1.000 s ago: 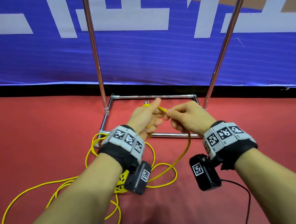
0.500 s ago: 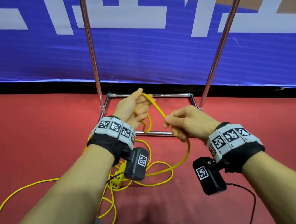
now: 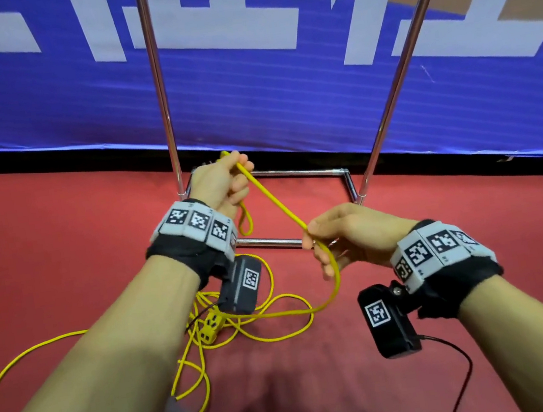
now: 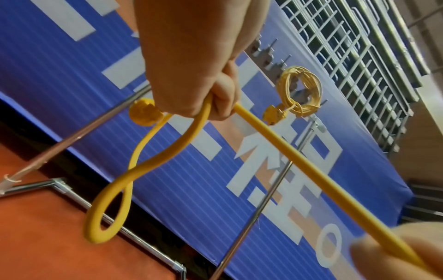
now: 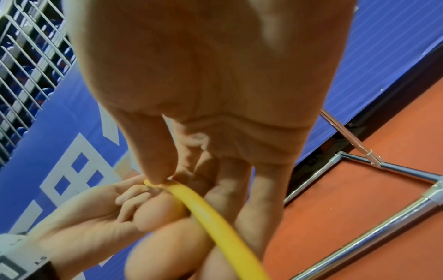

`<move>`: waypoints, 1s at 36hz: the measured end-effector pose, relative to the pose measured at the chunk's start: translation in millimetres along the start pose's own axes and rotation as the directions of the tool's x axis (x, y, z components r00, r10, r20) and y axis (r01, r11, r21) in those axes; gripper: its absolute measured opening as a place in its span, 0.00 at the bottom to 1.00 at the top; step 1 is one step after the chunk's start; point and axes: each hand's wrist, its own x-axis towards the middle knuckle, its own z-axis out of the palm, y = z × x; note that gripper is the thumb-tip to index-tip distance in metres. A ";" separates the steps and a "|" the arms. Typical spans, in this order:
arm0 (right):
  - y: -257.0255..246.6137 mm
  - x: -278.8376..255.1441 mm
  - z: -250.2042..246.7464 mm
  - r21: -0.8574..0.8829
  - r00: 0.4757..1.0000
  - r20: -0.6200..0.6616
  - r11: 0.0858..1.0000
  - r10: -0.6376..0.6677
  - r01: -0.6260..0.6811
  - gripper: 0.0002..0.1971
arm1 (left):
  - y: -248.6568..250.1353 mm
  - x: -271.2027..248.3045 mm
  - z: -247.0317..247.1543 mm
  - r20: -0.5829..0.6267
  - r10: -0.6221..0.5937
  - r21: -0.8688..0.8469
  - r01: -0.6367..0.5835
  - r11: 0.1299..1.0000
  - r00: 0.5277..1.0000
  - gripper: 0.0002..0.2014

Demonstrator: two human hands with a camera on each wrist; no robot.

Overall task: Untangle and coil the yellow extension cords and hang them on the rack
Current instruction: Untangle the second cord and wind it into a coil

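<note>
A yellow extension cord (image 3: 274,202) runs taut between my two hands above the red floor. My left hand (image 3: 224,184) grips the cord near its plug end (image 4: 143,111), with one small loop (image 4: 107,204) hanging below the fist. My right hand (image 3: 322,237) pinches the cord (image 5: 208,214) between thumb and forefinger, lower and to the right. From there the cord drops to a loose tangle (image 3: 237,327) with a yellow socket block (image 3: 211,326) on the floor. A coiled yellow cord (image 4: 299,92) hangs high on the rack.
The chrome rack has two upright poles (image 3: 157,82) (image 3: 406,60) and a rectangular base frame (image 3: 297,173) on the red floor, right under my hands. A blue banner (image 3: 249,98) with white letters stands behind it. A wire grid panel (image 4: 354,56) rises above the banner.
My hands have drawn apart: the left rose toward the left pole with the cord's end, the right pulled down and right. The stretch of cord between them has lengthened and gone taut.
</note>
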 end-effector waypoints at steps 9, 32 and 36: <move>-13.0 4.7 7.3 0.063 0.980 -0.123 0.984 -0.158 0.166 0.14 | -16.9 -24.7 15.3 0.167 -0.197 0.189 0.165 0.968 0.966 0.16; -9.4 5.7 14.2 0.005 0.982 -0.017 0.982 -0.187 0.187 0.13 | -21.3 -23.8 6.7 0.216 -0.352 0.338 0.268 0.902 0.911 0.15; -7.5 7.0 16.0 0.010 0.983 -0.011 0.983 -0.185 0.186 0.16 | -24.0 -23.8 12.3 0.195 -0.317 0.326 0.244 0.913 0.928 0.14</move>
